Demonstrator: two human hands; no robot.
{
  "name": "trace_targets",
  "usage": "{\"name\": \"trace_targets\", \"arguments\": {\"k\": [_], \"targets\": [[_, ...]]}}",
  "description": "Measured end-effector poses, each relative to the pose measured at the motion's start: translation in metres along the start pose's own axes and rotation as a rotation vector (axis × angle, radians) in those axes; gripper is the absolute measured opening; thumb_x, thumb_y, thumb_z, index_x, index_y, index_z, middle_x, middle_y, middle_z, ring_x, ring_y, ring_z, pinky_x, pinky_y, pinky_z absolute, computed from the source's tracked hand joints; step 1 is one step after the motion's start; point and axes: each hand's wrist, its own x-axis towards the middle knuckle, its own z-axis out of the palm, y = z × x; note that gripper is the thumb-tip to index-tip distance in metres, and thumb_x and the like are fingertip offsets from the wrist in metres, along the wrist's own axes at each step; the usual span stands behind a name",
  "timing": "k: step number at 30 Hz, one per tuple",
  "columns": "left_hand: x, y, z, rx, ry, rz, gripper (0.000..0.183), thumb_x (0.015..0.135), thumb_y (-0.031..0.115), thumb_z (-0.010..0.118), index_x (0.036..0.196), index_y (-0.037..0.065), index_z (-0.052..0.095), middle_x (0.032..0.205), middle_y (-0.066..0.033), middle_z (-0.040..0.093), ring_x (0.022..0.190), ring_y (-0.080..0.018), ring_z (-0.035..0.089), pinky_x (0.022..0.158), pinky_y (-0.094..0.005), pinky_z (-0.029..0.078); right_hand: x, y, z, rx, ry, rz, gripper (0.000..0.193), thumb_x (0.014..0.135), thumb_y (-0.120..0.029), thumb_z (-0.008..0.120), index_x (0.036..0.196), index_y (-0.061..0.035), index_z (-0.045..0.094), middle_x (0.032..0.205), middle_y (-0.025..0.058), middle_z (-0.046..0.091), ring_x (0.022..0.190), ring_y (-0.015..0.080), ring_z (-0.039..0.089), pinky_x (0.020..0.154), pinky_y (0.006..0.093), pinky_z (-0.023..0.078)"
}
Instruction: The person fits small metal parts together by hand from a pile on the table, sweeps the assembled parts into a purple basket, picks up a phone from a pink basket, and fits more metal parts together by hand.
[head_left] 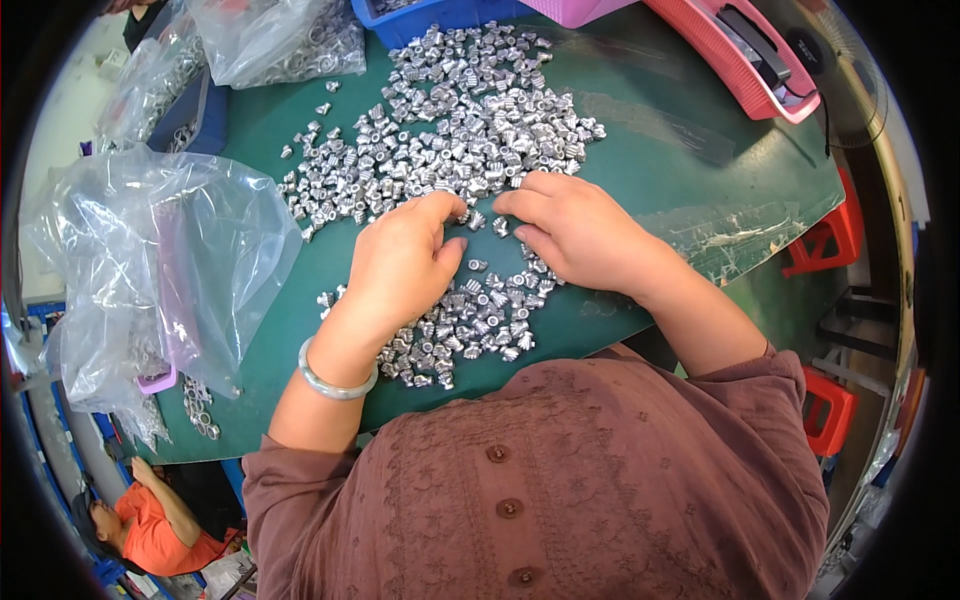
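Table [660, 180], green top, scuffed along right edge. Large heap [500, 120] of small silvery metal parts. Relative to large heap: near side, smaller heap [470, 320] of like parts; left, clear plastic bag [245, 220]; far side, blue bin [385, 30].

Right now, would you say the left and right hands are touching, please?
Apart: the head view shows metal pieces in the gap between the left hand and right hand.

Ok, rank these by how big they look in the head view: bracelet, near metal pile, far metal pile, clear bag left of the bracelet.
1. Far metal pile and clear bag: too close to rank.
2. Near metal pile.
3. Bracelet, clearly smallest.
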Motion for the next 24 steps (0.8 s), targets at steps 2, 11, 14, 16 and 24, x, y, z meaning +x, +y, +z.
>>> {"name": "trace_targets", "arguments": {"k": [2,11,14,16,24], "targets": [[-0.001,-0.001,0.000,0.021,0.012,-0.011,0.024,0.078,0.009,0.070,0.101,0.010,0.064,0.071,-0.0069,0.060,0.068,-0.0263,0.063,0.061,-0.0384,0.049,0.003,-0.003,0.002,-0.064,-0.040,-0.005,0.012,0.082,-0.013,0.066,0.091,-0.0047,0.065,0.089,0.0121,0.058,0.087,0.0330,0.060,0.076,0.0434,0.049],[-0.005,-0.018,0.000,-0.010,0.110,0.041,0.024,0.076,0.004,0.072,0.099,0.007,0.066,0.060,-0.0035,0.048,0.054,-0.0159,0.047,0.053,-0.0315,0.040,0.016,-0.011,0.007,-0.148,-0.085,-0.010,0.013,0.083,-0.014,0.066,0.094,-0.0056,0.064,0.090,0.0116,0.058,0.089,0.0322,0.061,0.077,0.0430,0.050],[-0.008,-0.021,-0.004,-0.034,0.095,-0.011,0.023,0.076,0.004,0.073,0.098,0.007,0.066,0.060,-0.0036,0.048,0.054,-0.0158,0.047,0.053,-0.0315,0.040,0.016,-0.012,0.000,-0.087,-0.166,-0.033,0.013,0.084,-0.014,0.065,0.093,-0.0057,0.062,0.091,0.0115,0.059,0.089,0.0318,0.061,0.076,0.0427,0.051],[-0.011,-0.027,-0.003,-0.029,0.104,0.000,0.023,0.076,0.004,0.073,0.097,0.006,0.066,0.060,-0.0036,0.048,0.054,-0.0157,0.047,0.053,-0.0313,0.040,0.018,-0.014,0.001,-0.089,-0.159,-0.024,0.013,0.084,-0.014,0.065,0.093,-0.0058,0.062,0.091,0.0115,0.059,0.088,0.0318,0.062,0.075,0.0426,0.051],[-0.013,-0.032,-0.002,-0.074,0.125,-0.017,0.022,0.075,0.004,0.074,0.095,0.005,0.066,0.062,-0.0038,0.049,0.056,-0.0160,0.047,0.054,-0.0310,0.041,0.032,-0.017,0.026,-0.219,0.010,-0.012,0.011,0.083,-0.016,0.065,0.087,-0.0062,0.061,0.086,0.0101,0.062,0.083,0.0310,0.065,0.070,0.0423,0.053]]}}
